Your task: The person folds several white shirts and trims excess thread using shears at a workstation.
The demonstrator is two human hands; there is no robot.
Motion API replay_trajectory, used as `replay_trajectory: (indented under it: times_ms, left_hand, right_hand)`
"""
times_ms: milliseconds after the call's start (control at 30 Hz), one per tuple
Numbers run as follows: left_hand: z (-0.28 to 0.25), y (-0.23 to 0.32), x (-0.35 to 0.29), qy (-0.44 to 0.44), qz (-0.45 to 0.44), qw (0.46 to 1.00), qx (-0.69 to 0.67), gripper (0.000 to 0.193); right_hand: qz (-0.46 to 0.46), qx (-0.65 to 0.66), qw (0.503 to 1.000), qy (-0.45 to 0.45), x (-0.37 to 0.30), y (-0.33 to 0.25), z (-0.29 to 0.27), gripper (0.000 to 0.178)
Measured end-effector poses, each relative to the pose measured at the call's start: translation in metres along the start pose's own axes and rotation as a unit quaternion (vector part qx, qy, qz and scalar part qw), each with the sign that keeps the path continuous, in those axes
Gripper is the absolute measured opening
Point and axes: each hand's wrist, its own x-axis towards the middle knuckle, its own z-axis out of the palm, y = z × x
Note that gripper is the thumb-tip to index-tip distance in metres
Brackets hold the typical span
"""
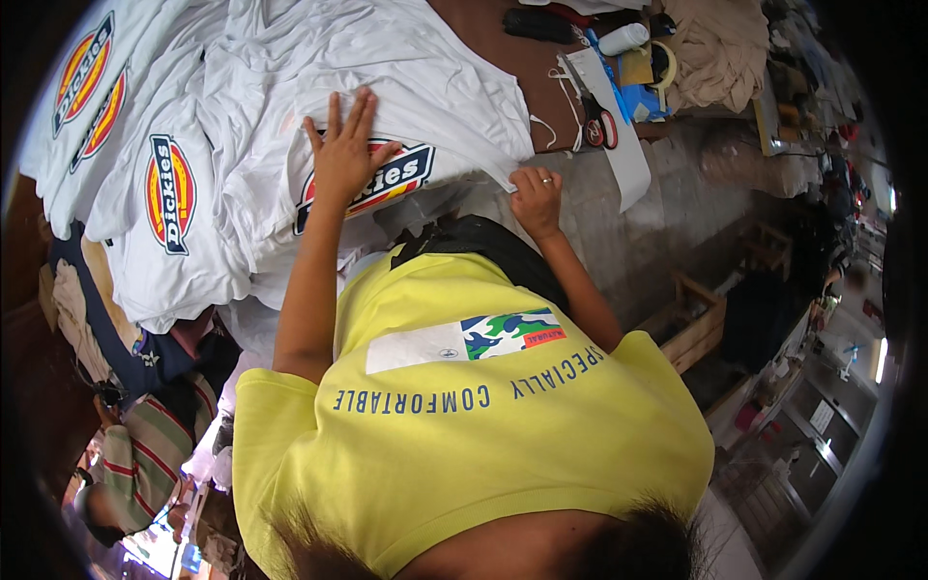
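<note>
A white T-shirt (435,92) with a red, yellow and dark blue printed emblem lies in front of me, on top of more white shirts. My left hand (345,159) rests on it with fingers spread, partly covering the emblem. At the shirt's right end, my right hand (537,201) is closed, pinching a corner of the white cloth at the table's near edge. From that corner the cloth runs up and left toward the rest of the shirt.
Black-and-red scissors (596,124) lie right of the shirt, beside a white strip (633,169) overhanging the table edge. Farther back are a tape roll (664,66) and beige cloth (715,48). White shirts with emblems (198,251) pile up at left. Another person (145,449) sits at lower left.
</note>
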Motion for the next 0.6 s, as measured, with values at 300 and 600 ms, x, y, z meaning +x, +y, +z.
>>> replay_trajectory:
  times_ms: [300,600]
  left_hand:
    - [-0.002,-0.063,-0.005,0.027,-0.138,0.989,-0.042,0.094]
    - [-0.056,-0.066,-0.087,0.057,-0.176,0.982,-0.033,0.077]
  right_hand:
    - [-0.005,-0.002,1.000,-0.022,0.002,0.003,0.003,0.024]
    - [-0.022,0.024,0.998,-0.052,0.006,0.007,0.002,0.027]
